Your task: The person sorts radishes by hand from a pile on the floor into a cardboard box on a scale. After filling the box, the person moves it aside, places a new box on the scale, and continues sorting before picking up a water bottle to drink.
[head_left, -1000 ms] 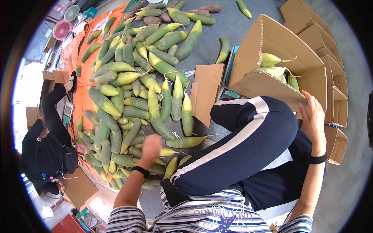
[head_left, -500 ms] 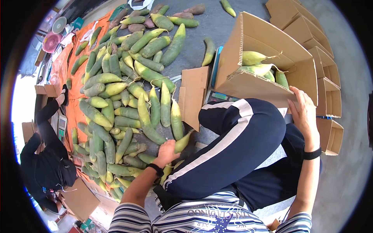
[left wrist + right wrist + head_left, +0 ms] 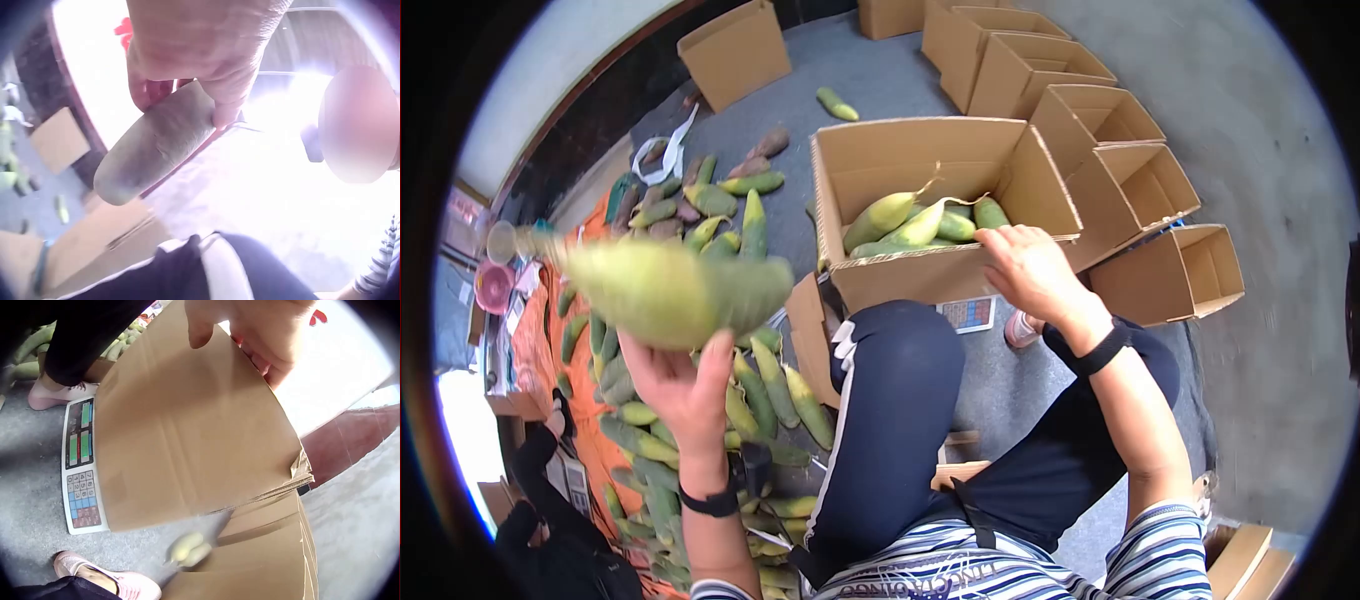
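In the head view my left hand is raised over the pile, gripping a blurred green radish. From the left wrist view, thumb and fingers pinch the radish near one end, its blunt end pointing down. My right hand holds the near rim of a cardboard box. In the right wrist view its thumb lies outside the box wall, with the other fingers over the edge. Several green radishes lie inside. The box stands on a digital scale.
A heap of green radishes covers an orange sheet at left. Opened cardboard boxes line the right side. Another box stands at the far left. A person in black is at lower left.
My left hand took hold of a green radish at the pile's near edge and lifted it. The head view has turned toward the box. My right hand stays on the box rim.
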### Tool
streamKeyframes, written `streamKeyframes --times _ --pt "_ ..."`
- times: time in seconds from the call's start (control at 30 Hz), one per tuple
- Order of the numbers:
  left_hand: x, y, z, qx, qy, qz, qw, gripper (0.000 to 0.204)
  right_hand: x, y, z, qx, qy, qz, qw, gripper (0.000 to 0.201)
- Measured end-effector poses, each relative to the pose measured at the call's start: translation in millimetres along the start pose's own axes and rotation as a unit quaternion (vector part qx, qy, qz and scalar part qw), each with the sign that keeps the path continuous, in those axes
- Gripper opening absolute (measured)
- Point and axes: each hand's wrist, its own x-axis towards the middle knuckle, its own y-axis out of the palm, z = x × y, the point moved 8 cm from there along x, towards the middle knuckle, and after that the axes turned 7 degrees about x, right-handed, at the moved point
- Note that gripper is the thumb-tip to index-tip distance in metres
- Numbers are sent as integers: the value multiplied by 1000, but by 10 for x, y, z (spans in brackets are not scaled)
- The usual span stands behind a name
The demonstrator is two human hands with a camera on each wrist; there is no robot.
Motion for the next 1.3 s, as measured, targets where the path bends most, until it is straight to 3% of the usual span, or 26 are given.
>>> streamKeyframes --times 0.03,0.1,0.17,0.23,0.3,0.37,0.47,0.53,0.57,0.63,0.7,0.77,0.83,0.9,0.97,1.03,1.17,1.23,1.3 --pt "211 255 -198 13 32 27 999 63 -16 -11 -1 4 4 -2 1000 31" --pt "550 899 -631 145 173 99 969 58 -28 27 -27 13 19 22 999 44" --pt "670 1625 -731 158 196 240 938 54 -36 28 -30 5 9 1 1000 40" --pt "601 2196 -500 231 257 295 891 50 -30 -3 -31 7 12 4 1000 37" --pt "503 2587 -65 339 171 440 814 49 -34 1 -59 7 19 8 1000 34" --pt "377 2573 -30 358 177 461 792 46 -49 25 -82 25 10 -7 1000 29" --pt "291 2322 -161 321 156 474 805 44 -74 47 -95 26 17 -14 999 26" --pt "243 2087 -256 242 84 500 827 39 -63 59 -109 19 25 -6 999 26" --pt "229 1979 -305 240 84 503 826 39 -58 52 -124 20 28 -5 999 26" --pt "210 1773 -336 96 -57 496 861 34 -64 24 -140 16 25 -11 1000 27" --pt "243 1593 -522 -17 -97 434 895 30 -86 -9 -137 21 28 0 999 31" --pt "320 1435 -703 -55 -76 388 917 34 -94 -203 -102 50 10 -62 997 36" --pt "348 1356 -872 -114 -87 330 933 33 -85 -396 -72 72 22 -49 996 39" --pt "361 1390 -965 -136 -94 289 943 35 -180 -827 4 88 -19 -195 977 31" --pt "452 1440 -948 -163 -103 251 949 36 -329 -1247 107 108 9 -216 970 31" --pt "559 1545 -666 -223 -168 200 939 38 -587 -1625 194 103 22 -243 964 29" --pt "597 1856 17 -195 -222 154 943 39 -1309 -2087 290 95 67 -258 959 15" --pt "517 1962 457 -127 -243 153 950 41 -1715 -2157 286 152 156 -245 945 7" --pt "406 2012 688 -82 -322 133 934 37 -2008 -2200 355 209 215 -246 922 7"
